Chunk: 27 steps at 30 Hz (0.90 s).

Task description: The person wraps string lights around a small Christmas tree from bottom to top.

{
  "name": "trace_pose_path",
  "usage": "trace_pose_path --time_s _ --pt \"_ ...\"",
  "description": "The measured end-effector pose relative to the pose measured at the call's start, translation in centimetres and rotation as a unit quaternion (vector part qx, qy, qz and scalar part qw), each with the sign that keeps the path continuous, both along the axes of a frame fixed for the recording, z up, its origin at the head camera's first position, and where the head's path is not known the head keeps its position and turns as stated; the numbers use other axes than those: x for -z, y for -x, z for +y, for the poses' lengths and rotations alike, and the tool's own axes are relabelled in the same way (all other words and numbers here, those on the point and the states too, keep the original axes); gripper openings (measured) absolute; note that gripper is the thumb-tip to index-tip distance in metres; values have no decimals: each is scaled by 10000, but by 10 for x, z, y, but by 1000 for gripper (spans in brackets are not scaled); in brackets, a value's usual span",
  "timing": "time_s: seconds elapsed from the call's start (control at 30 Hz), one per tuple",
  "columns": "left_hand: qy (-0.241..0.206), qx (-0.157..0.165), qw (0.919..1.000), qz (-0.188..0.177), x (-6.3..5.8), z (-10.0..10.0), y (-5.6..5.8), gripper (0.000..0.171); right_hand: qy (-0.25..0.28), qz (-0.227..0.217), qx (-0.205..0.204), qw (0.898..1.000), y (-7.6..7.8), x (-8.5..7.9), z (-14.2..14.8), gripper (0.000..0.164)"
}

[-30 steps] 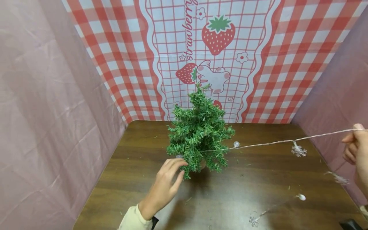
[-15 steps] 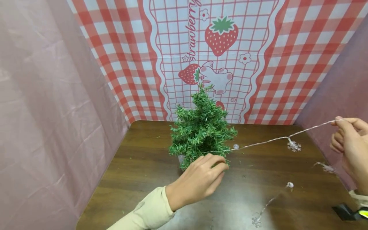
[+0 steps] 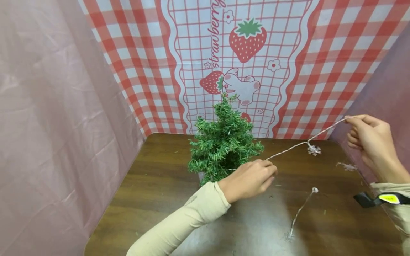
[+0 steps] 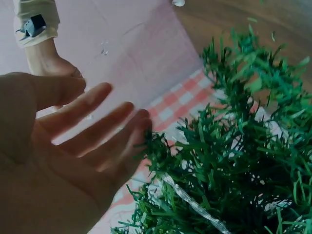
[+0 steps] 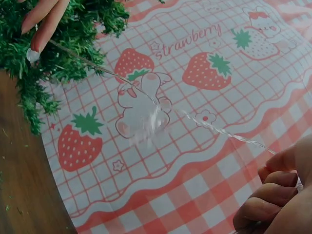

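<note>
A small green artificial Christmas tree (image 3: 224, 138) stands on the wooden table. From its lower branches a clear string of lights (image 3: 286, 151) runs up to my right hand (image 3: 371, 142), which pinches the wire between thumb and forefinger, other fingers curled. A snowflake ornament (image 3: 314, 149) dangles from the taut stretch. My left hand (image 3: 251, 179) is at the tree's right side, close to the wire, its fingers (image 4: 92, 134) loosely bent and spread in the left wrist view. Beside those fingertips, a clear bulb (image 5: 33, 55) shows in the right wrist view.
More of the string, with a round bulb (image 3: 315, 190) and a snowflake (image 3: 289, 236), hangs over the right of the table (image 3: 153, 199). A strawberry-print checked cloth (image 3: 285, 46) rises behind the tree. Pink fabric (image 3: 64, 124) encloses both sides.
My left hand has swung from the tree's lower left across its front to the right. My right hand has come inward and up, holding the string, and the hanging lights have shifted with it.
</note>
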<state>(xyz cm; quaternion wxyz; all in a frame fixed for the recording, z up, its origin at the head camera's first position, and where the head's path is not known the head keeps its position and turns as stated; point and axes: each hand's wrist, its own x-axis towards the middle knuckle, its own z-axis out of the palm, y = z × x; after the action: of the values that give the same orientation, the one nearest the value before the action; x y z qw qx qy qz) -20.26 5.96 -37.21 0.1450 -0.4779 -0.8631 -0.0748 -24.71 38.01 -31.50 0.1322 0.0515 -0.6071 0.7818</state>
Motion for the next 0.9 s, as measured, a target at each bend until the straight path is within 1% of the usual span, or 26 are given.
trace_pose_path --time_s 0.03,0.1,0.13,0.17,0.23,0.27,0.3,0.37,0.4,0.47,0.5,0.53,0.57,0.63,0.7,0.8,0.9 --pt "25 -84 10000 -4 0 0 2 13 -132 -85 39 9999 3 -2 -1 11" --pt "53 -235 9997 -87 1 -1 5 16 -624 -316 143 9974 8 -6 -2 10" --pt "72 -314 9994 -149 1 -2 6 18 -854 -428 107 9954 11 -7 -2 10" --pt "97 -413 9989 -201 2 -2 7 21 -1019 -486 -22 9936 13 -7 -2 8" --pt "232 -671 9971 -276 3 -2 8 24 -1069 -468 -575 9915 17 -7 0 9" --pt "329 -806 9957 -323 3 -1 8 25 -965 -406 -974 9897 18 -7 1 13" --pt "431 -919 9942 -361 4 0 9 26 -771 -344 -1431 9861 20 -7 2 16" --pt "613 -1057 9918 -383 3 1 9 27 -498 -262 -2154 9749 21 -7 4 24" --pt "658 -1066 9913 -409 3 2 9 26 -591 -268 -2285 9714 22 -8 4 26" --pt "629 -973 9924 -425 1 1 9 26 -1206 -309 -2130 9691 25 -8 5 27" --pt "570 -889 9935 -424 0 -1 9 26 -1705 -341 -1902 9662 26 -8 5 28" --pt "503 -796 9948 -396 0 -3 8 26 -2195 -394 -1630 9611 28 -7 4 29" --pt "418 -682 9961 -377 -1 -6 7 25 -2635 -458 -1378 9537 31 -7 3 30" --pt "199 -443 9982 -345 -1 -13 5 23 -3156 -591 -986 9419 36 -7 -1 30" --pt "-39 -178 9991 -390 -1 -21 1 21 -3350 -639 -742 9371 41 -6 -4 29" --pt "-501 200 9970 -547 -2 -35 -6 18 -3195 -682 -560 9435 48 -6 -11 25" --pt "-1061 484 9911 -647 -5 -51 -12 15 -3095 -707 -461 9471 56 -5 -18 22"
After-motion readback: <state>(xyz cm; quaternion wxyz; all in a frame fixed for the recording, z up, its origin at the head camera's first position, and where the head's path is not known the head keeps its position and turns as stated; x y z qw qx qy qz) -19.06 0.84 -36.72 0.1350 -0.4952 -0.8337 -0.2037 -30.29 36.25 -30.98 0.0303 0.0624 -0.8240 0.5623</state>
